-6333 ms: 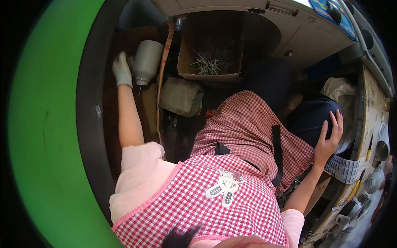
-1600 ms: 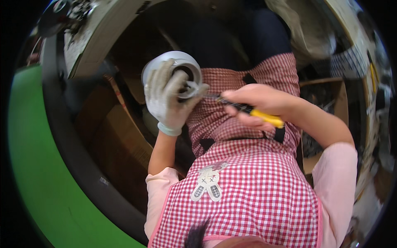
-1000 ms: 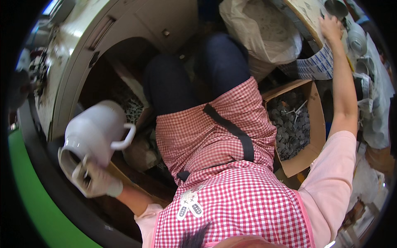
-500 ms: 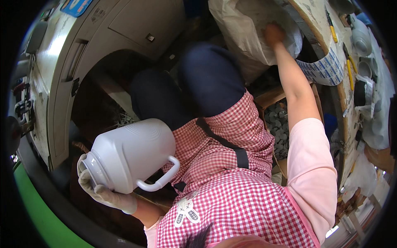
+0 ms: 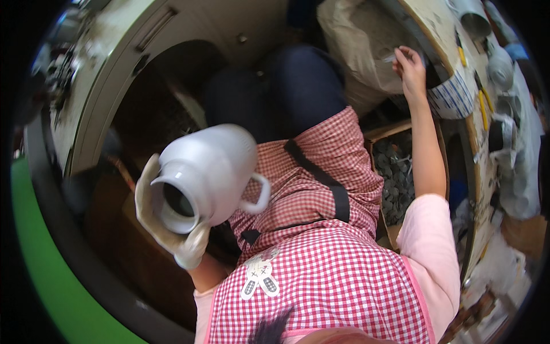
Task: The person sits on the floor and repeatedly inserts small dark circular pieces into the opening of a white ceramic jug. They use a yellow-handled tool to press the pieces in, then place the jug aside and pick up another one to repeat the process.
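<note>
A pale grey plastic jug [image 5: 220,157] with a side handle lies tilted over my lap, its round open mouth towards me. My left hand [image 5: 160,226], in a whitish glove, is wrapped round the jug's neck. Bare and raised at the far right, my right hand [image 5: 411,66] has its fingertips pinched together beside the opening of a large whitish plastic bag [image 5: 355,43]. Something small and pale shows at those fingertips, too small to name. The inside of the jug is dark.
Below the bag, an open cardboard box [image 5: 392,178] holds many small grey discs. On the bench [image 5: 467,137] at right lie yellow-handled tools [image 5: 483,97] and several grey containers. A strip of blue-and-white printed sheet [image 5: 452,97] hangs at its edge. A light cabinet [image 5: 189,28] stands at far left.
My right hand has come up out of the bag, its fingertips pinched. My left hand has moved the jug up and right and turned its mouth more towards me.
</note>
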{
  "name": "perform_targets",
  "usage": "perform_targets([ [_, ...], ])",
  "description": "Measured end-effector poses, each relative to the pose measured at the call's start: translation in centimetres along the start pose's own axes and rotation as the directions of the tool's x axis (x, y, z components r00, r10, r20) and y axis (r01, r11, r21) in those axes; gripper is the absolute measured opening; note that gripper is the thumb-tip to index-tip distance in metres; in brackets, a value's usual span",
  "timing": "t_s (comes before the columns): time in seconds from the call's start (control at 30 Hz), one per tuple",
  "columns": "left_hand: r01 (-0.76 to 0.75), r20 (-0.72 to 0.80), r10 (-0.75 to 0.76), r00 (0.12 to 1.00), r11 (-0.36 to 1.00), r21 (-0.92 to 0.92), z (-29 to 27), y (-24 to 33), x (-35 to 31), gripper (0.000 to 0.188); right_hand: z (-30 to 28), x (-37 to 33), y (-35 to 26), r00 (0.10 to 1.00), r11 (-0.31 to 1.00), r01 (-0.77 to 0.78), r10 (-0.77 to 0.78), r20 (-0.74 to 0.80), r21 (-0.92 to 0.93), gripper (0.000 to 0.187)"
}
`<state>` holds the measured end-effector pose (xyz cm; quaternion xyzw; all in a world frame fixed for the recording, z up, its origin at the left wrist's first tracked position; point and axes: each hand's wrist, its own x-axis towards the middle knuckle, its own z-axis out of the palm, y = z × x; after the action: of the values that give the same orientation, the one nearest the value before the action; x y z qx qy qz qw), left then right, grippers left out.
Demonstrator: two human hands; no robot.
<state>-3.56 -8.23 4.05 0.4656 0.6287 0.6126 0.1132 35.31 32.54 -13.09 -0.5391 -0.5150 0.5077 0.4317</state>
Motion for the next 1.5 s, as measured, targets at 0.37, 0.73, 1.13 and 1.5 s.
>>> perform_targets([
  [0.37,-0.370,0.217,0.332,0.918,0.913,0.169,2.7,1.3,-0.1,0.122,11.0,-21.6,-16.3,0.705,0.534,0.708,-0.574,0.418,-0.462,0.014],
  [0.73,-0.398,0.274,0.320,0.907,0.865,0.306,3.4,3.0,-1.1,0.119,14.0,-28.2,-25.1,0.420,0.853,0.480,-0.428,0.800,0.204,0.016],
  [1.13,-0.469,0.262,0.402,0.877,0.832,0.294,4.6,2.9,-1.4,0.106,15.0,-30.7,-23.5,0.215,0.234,0.966,-0.470,0.856,-0.113,0.026],
  [1.5,-0.495,0.263,0.430,0.864,0.822,0.281,4.9,2.5,-1.0,0.102,17.1,-29.4,-22.7,0.074,0.011,0.997,-0.441,0.894,-0.077,0.014],
])
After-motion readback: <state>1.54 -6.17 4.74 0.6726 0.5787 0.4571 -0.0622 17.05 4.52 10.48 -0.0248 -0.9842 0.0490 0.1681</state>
